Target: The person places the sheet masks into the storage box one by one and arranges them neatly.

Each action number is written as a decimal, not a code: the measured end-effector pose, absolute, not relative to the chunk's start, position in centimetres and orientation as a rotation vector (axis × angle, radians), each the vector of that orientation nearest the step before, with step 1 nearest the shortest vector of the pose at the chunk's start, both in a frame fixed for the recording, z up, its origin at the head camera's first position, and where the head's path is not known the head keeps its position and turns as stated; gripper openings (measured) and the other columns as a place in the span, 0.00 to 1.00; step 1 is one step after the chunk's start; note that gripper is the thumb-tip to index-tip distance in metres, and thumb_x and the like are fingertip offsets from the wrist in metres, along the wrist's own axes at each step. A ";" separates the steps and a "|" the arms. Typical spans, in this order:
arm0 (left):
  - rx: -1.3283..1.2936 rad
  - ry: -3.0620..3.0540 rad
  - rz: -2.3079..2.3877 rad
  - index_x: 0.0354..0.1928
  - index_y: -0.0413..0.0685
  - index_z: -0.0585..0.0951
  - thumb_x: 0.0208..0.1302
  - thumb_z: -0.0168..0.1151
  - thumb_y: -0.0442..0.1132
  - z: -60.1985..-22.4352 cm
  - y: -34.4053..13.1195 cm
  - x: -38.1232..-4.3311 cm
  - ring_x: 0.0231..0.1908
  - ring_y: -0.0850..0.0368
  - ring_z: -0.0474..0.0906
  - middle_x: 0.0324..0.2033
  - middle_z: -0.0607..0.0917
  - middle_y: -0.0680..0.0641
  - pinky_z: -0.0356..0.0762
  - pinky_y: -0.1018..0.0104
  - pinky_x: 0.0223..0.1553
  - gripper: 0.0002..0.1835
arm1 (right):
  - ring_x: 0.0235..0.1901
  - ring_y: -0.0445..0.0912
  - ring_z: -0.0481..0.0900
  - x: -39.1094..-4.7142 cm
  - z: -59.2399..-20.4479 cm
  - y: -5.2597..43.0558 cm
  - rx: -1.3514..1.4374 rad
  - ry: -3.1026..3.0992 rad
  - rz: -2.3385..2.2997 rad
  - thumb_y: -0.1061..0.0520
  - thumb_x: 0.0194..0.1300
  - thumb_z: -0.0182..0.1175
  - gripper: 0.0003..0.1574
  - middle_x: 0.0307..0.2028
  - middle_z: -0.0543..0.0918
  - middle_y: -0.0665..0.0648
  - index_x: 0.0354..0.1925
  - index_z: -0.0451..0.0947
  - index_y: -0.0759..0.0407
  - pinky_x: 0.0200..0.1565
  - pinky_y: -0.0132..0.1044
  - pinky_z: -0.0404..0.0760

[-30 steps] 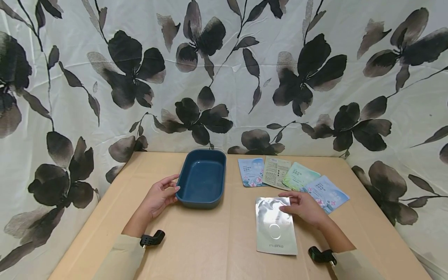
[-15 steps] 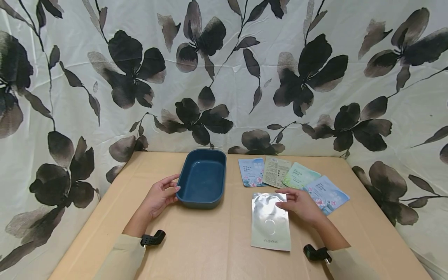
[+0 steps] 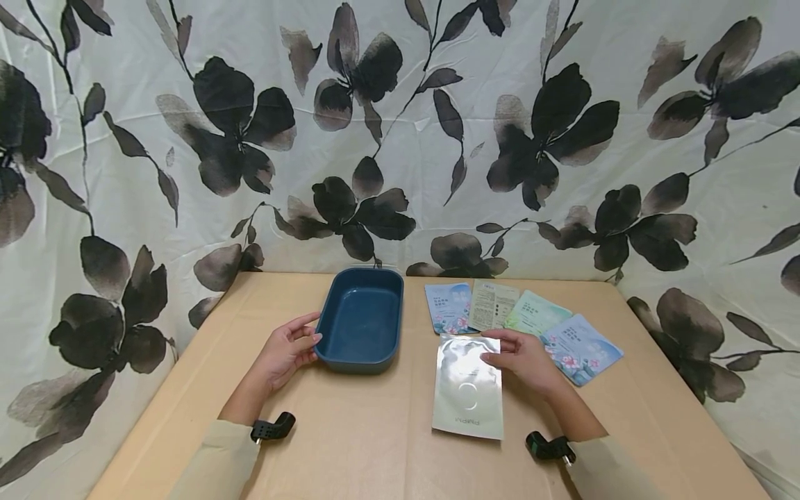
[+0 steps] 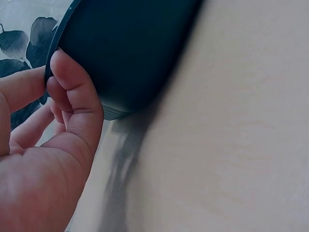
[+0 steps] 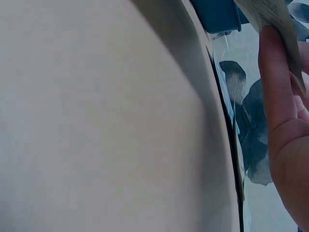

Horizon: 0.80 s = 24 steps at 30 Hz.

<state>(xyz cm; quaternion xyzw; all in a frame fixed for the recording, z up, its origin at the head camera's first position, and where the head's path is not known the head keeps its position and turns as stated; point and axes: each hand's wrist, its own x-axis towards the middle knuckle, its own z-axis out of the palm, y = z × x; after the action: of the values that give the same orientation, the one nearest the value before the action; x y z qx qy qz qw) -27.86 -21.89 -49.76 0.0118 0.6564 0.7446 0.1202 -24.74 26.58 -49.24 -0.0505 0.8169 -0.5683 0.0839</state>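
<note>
The blue rectangular dish (image 3: 362, 323) stands left of the table's middle, with nothing in it. At its left front side my left hand (image 3: 287, 355) holds the rim; in the left wrist view, the thumb (image 4: 77, 92) lies against the outer wall. My right hand (image 3: 521, 361) pinches a silver foil sheet-mask packet (image 3: 467, 392) by its upper right edge, thumb on the front face. Its lettering reads upside down. The right wrist view shows the packet's printed back (image 5: 270, 12) between thumb and fingers. Several fingers are hidden behind the packet.
Behind the right hand several flat packets lie fanned out: a blue one (image 3: 448, 305), a beige printed one (image 3: 494, 304), a green one (image 3: 537, 312) and another blue one (image 3: 582, 347). A flowered cloth (image 3: 400, 139) hangs behind the tan table (image 3: 350, 430).
My right hand has carried the silver sheet-mask packet leftward and slightly away from me, closer to the dish. The rightmost blue packet is less covered by the hand. My left hand and the dish stay put.
</note>
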 end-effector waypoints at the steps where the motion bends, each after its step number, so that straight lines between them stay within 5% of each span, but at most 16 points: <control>1: 0.039 1.917 2.176 0.77 0.43 0.62 0.72 0.61 0.31 -49.8 -21.9 -27.9 0.30 0.62 0.78 0.38 0.79 0.54 0.84 0.70 0.35 0.35 | 0.33 0.45 0.84 -24.8 -49.3 26.4 -0.151 2.425 -1.712 0.49 0.58 0.76 0.37 0.36 0.89 0.58 0.63 0.78 0.59 0.35 0.33 0.83; 8: 0.036 1.911 2.184 0.77 0.44 0.63 0.72 0.61 0.30 -49.8 -22.0 -27.8 0.30 0.61 0.79 0.37 0.79 0.54 0.84 0.70 0.34 0.34 | 0.30 0.44 0.82 -25.4 -49.2 24.8 -0.189 2.408 -1.775 0.50 0.59 0.76 0.36 0.31 0.87 0.57 0.63 0.79 0.58 0.32 0.33 0.82; 14: 0.031 1.902 2.184 0.77 0.44 0.63 0.72 0.61 0.30 -49.8 -22.0 -27.7 0.29 0.61 0.79 0.37 0.79 0.54 0.84 0.69 0.34 0.34 | 0.37 0.48 0.88 -25.8 -48.8 23.8 -0.244 2.374 -1.820 0.51 0.61 0.75 0.35 0.43 0.90 0.61 0.64 0.78 0.57 0.39 0.36 0.88; 20: 0.053 1.904 2.176 0.78 0.42 0.62 0.71 0.63 0.32 -49.9 -22.2 -27.6 0.30 0.61 0.79 0.38 0.79 0.53 0.84 0.70 0.35 0.36 | 0.34 0.49 0.84 -26.3 -48.1 22.7 -0.212 2.367 -1.831 0.49 0.60 0.75 0.36 0.35 0.87 0.58 0.64 0.79 0.55 0.38 0.37 0.87; 24: 0.063 1.901 2.179 0.77 0.43 0.62 0.71 0.64 0.32 -50.0 -22.3 -27.6 0.30 0.61 0.79 0.38 0.80 0.53 0.84 0.71 0.35 0.36 | 0.36 0.49 0.85 -26.4 -47.4 21.8 -0.211 2.347 -1.864 0.50 0.59 0.76 0.36 0.38 0.88 0.60 0.64 0.78 0.56 0.38 0.38 0.88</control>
<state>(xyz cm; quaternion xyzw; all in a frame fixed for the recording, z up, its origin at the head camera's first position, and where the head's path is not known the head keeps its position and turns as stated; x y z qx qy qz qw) -27.61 -22.26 -49.97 0.0216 0.6522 0.7475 0.1242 -26.42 21.84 -47.44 -0.0700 0.7793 -0.6190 0.0687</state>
